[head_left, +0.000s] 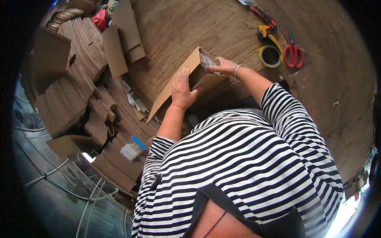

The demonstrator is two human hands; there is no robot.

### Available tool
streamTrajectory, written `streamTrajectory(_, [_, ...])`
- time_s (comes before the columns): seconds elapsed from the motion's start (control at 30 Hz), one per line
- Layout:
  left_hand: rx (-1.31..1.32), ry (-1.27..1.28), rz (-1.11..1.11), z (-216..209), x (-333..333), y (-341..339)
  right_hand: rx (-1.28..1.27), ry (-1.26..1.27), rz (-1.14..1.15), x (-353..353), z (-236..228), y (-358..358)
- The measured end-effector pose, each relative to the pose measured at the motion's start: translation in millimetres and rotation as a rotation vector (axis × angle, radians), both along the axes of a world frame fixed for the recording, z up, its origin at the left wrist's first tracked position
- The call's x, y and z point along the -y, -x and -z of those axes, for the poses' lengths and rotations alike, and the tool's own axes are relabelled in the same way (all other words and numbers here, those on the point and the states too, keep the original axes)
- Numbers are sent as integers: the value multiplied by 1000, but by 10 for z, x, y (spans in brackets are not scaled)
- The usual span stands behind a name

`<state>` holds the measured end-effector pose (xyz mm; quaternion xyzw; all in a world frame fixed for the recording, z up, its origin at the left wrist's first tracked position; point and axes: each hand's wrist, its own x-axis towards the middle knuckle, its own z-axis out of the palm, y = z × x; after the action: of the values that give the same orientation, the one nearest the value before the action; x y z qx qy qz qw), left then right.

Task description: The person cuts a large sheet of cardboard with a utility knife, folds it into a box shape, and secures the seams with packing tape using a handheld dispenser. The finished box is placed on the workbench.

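A narrow brown cardboard box (194, 60) stands tilted in front of me. Something wrapped in clear, shiny plastic (207, 60) shows in its open end. A long side panel of the box slants down to the left. My left hand (183, 90) lies against this panel, its fingers stretched out flat and its thumb apart. On the far right side of the box, my right hand (224, 66) grips its edge, with the thumb reaching to the plastic. The tips of the right fingers are partly hidden behind the cardboard.
Stacks of flat cardboard (63, 103) fill the left side. To the far right lie a tape dispenser with a roll (270, 56), red-handled scissors (293, 56) and a red and black cutter (264, 15). A small clear bag (132, 148) rests on cardboard near my left elbow.
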<state>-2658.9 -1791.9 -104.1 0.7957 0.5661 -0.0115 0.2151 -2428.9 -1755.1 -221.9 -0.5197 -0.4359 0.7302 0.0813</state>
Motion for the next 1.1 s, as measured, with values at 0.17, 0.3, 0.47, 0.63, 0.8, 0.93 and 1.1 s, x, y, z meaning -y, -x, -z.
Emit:
streamTrajectory(0.17, [-16, 27, -16, -71, -22, -101, -22, 144, 164, 37, 404, 293])
streamTrajectory(0.3, [23, -12, -16, -57, 5, -88, -108, 234, 500, 89, 167, 454])
streamTrajectory(0.47, [12, -35, -14, -74, 0, -88, -7, 138, 548, 152, 107, 508])
streamTrajectory(0.63, [30, -47, -2, -100, -7, -96, -4, 124, 565, 165, -11, 467])
streamTrajectory(0.8, [53, -61, -5, -114, -18, -131, 75, 75, 574, 197, 103, 482])
streamTrajectory(0.93, [62, -30, -5, -55, -7, -106, -63, 135, 318, 75, -72, 256])
streamTrajectory(1.1, [104, -20, -64, 0, 59, -12, 244, -712, -31, -72, -543, -21])
